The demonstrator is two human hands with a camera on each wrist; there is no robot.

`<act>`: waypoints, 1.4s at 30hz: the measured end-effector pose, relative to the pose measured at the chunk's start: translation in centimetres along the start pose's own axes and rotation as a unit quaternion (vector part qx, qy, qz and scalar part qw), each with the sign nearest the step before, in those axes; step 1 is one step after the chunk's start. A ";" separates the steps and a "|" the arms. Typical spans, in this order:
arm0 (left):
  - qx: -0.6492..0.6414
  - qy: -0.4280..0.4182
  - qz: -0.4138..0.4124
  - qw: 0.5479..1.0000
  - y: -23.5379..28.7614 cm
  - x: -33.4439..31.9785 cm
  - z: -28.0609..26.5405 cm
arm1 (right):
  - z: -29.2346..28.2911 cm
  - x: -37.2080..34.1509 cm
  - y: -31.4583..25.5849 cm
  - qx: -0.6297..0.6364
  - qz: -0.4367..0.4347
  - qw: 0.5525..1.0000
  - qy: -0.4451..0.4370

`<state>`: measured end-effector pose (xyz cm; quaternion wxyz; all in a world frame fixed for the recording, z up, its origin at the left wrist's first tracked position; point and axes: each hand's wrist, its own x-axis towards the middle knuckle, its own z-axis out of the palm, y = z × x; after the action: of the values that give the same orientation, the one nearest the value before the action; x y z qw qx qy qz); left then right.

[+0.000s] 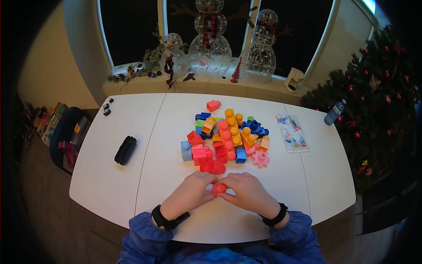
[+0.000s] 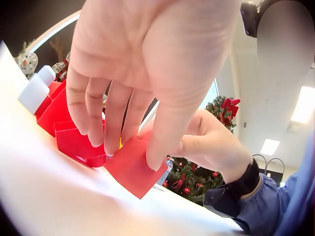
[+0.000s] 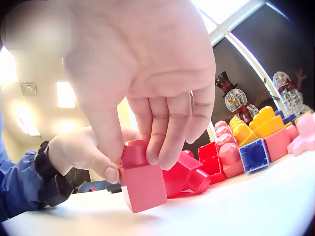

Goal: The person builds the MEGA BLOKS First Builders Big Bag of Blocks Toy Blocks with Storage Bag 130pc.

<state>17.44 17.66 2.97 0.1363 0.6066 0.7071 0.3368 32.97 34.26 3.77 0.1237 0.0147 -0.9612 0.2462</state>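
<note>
Both hands meet over the near middle of the table around a coral-red building block (image 1: 220,188) with a single round stud. My left hand (image 1: 192,189) pinches it between thumb and fingers; in the left wrist view the thumb lies flat along a side of the block (image 2: 134,167). From the other side my right hand (image 1: 247,190) grips it, thumb and fingertips around the stud in the right wrist view, where the block (image 3: 143,189) is close over the tabletop. Just beyond the hands lies a red block (image 1: 212,166), at the front of a pile of building blocks.
The pile holds a long coral block (image 1: 225,136), yellow blocks (image 1: 234,132), a blue block (image 1: 240,155) and a pink gear-shaped piece (image 1: 260,159). A black case (image 1: 125,150) lies left on the white table (image 1: 167,127). On the right are a picture sheet (image 1: 293,133) and a water bottle (image 1: 335,112).
</note>
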 end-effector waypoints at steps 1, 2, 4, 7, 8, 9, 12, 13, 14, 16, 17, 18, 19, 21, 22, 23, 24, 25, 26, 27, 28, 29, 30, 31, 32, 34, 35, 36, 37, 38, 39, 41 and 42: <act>0.004 -0.004 -0.005 1.000 -0.1 0.0 0.0 | 0.1 0.1 -0.1 0.001 0.007 1.000 -0.005; -0.001 -0.003 -0.009 1.000 -0.3 0.0 0.2 | 0.1 0.2 -0.3 0.002 0.015 1.000 -0.010; -0.011 -0.002 -0.017 1.000 -0.8 0.0 0.6 | 0.2 0.3 -0.3 0.003 0.023 1.000 -0.013; -0.006 -0.005 -0.031 0.999 -0.5 0.2 0.4 | 0.2 0.3 -0.1 0.013 0.026 1.000 -0.011; -0.011 -0.003 -0.037 0.999 -0.3 0.2 0.5 | -0.1 0.3 -0.3 0.022 0.027 0.999 -0.011; -0.016 0.000 -0.043 0.999 0.0 0.3 0.5 | -0.5 0.4 -0.4 0.032 0.028 0.999 -0.012; -0.028 0.004 -0.020 0.999 0.7 0.5 0.3 | -2.8 0.9 -0.5 0.051 0.056 0.997 -0.022; -0.033 0.005 -0.006 0.999 0.7 0.6 0.2 | -3.7 1.2 -0.4 0.052 0.053 0.997 -0.002; -0.023 -0.002 0.000 1.000 0.6 0.6 0.3 | -4.6 1.7 -0.3 0.053 0.051 0.997 0.016; -0.001 -0.014 0.012 1.000 0.4 0.8 0.3 | -6.7 3.2 -0.2 0.037 0.035 0.997 0.053; -0.008 -0.025 0.000 1.000 0.4 0.8 0.2 | -8.0 4.3 -0.3 0.020 0.021 0.997 0.073; -0.014 -0.035 -0.012 0.999 0.4 0.8 0.0 | -9.2 5.6 -0.2 0.003 0.008 0.996 0.093; -0.020 -0.046 -0.023 0.998 0.4 0.8 -0.1 | -10.5 7.3 0.1 -0.017 -0.005 0.995 0.101; -0.027 -0.039 -0.024 0.999 0.5 0.7 0.0 | -12.8 11.2 1.5 -0.067 -0.023 0.992 0.103; -0.030 -0.035 -0.024 0.999 0.5 0.6 0.1 | -13.5 13.3 2.7 -0.098 -0.027 0.990 0.097; -0.024 -0.035 -0.024 0.999 0.4 0.6 0.1 | -14.2 15.5 4.0 -0.108 -0.041 0.991 0.064; -0.018 -0.035 -0.024 0.999 0.3 0.6 0.3 | -14.5 17.5 5.5 -0.119 -0.054 0.991 0.030; -0.013 -0.035 -0.022 0.999 0.3 0.6 0.3 | -14.2 19.3 7.2 -0.132 -0.051 0.990 0.006; -0.012 -0.037 -0.023 0.999 0.2 0.5 0.4 | -13.7 20.9 9.2 -0.146 -0.046 0.988 -0.017; -0.010 -0.038 -0.024 0.999 0.2 0.5 0.5 | -13.0 22.1 10.8 -0.160 -0.042 0.985 -0.041; -0.010 -0.038 -0.026 0.999 0.1 0.5 0.5 | -12.3 22.9 11.8 -0.188 -0.027 0.979 -0.071; -0.016 -0.038 -0.022 0.999 0.1 0.5 0.5 | -11.6 23.6 12.7 -0.216 -0.012 0.971 -0.101; -0.022 -0.037 -0.020 0.999 0.1 0.5 0.4 | -10.9 24.3 13.6 -0.243 0.003 0.961 -0.131; -0.028 -0.036 -0.018 0.999 0.0 0.5 0.4 | -10.0 24.8 14.7 -0.240 0.011 0.962 -0.128; -0.031 -0.039 -0.019 0.999 -0.2 0.5 0.5 | -9.0 25.1 15.7 -0.238 0.018 0.963 -0.125; -0.037 -0.046 -0.025 0.998 -0.5 0.5 0.8 | -7.6 25.8 17.3 -0.234 0.034 0.963 -0.126; -0.037 -0.042 -0.023 0.998 -0.6 0.5 0.8 | -7.1 26.1 17.9 -0.234 0.042 0.963 -0.130; -0.038 -0.040 -0.022 0.998 -0.5 0.6 0.9 | -6.6 26.4 18.5 -0.232 0.052 0.962 -0.133; -0.037 -0.039 -0.021 0.998 -0.5 0.5 0.8 | -6.2 26.7 18.6 -0.243 0.061 0.959 -0.135; -0.032 -0.048 -0.025 0.998 -0.5 0.5 0.7 | -5.8 27.0 18.7 -0.238 0.064 0.959 -0.141; -0.026 -0.057 -0.028 0.998 -0.6 0.6 0.6 | -5.4 27.1 18.8 -0.234 0.067 0.959 -0.147; -0.020 -0.067 -0.030 0.997 -0.5 0.6 0.5 | -4.9 27.4 18.9 -0.229 0.058 0.959 -0.155; -0.020 -0.068 -0.030 0.997 -0.5 0.6 0.4 | -4.7 27.6 18.9 -0.230 0.046 0.960 -0.156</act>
<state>17.15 18.34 2.50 0.2061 0.6041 0.7070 0.3046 5.66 54.02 5.67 -0.0392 -0.0204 -0.9988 0.0186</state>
